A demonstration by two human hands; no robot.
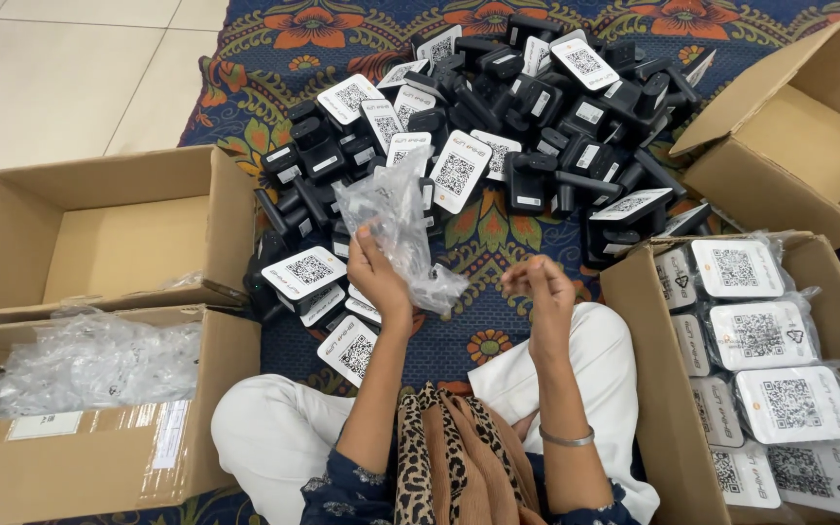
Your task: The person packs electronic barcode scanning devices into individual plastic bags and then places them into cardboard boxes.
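The left hand (pixel 376 272) is clamped on a clear plastic bag (pixel 396 228) with a black device inside, raised over the near edge of the patterned floor mat (pixel 483 238). The right hand (pixel 537 287) hovers just beside it, fingers curled together, seemingly holding nothing. Beyond lies a pile of black devices (pixel 517 117); a box of bagged devices (pixel 760 360) stands at the mat's right edge.

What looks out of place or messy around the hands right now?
Nothing looks damaged. The black devices lie in a loose, jumbled heap on the patterned cloth, some face down, unlike the bagged ones lined up in the box on the right. The left hand holds a clear plastic bag; the right hand holds nothing visible.
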